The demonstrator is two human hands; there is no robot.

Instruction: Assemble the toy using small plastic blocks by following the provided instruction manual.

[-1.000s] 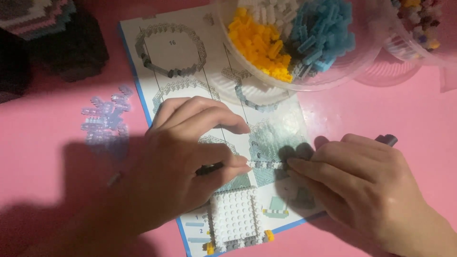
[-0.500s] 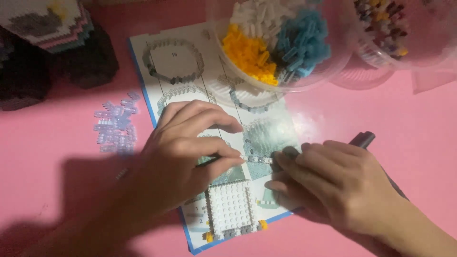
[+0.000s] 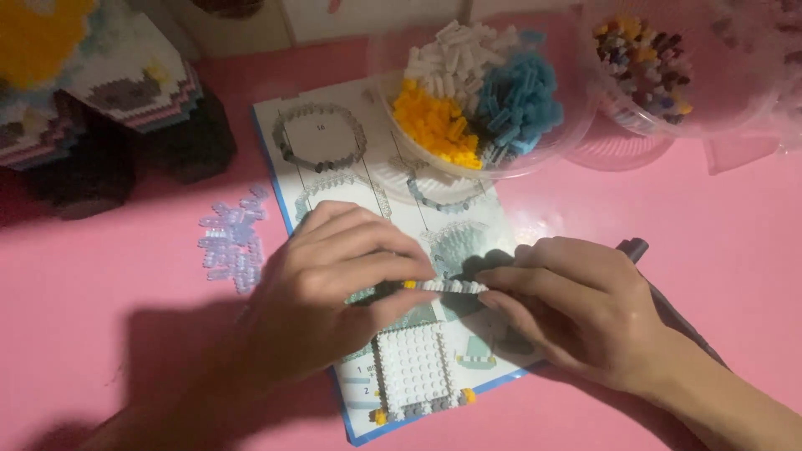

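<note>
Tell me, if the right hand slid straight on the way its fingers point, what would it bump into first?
Probably the left hand: the right hand points leftward along the strip of small bricks both hands pinch.

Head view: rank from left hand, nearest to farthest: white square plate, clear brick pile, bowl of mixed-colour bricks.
1. White square plate: just below the left hand, on the instruction sheet.
2. Clear brick pile: to the hand's left, on the pink table.
3. Bowl of mixed-colour bricks: far top right.
</note>
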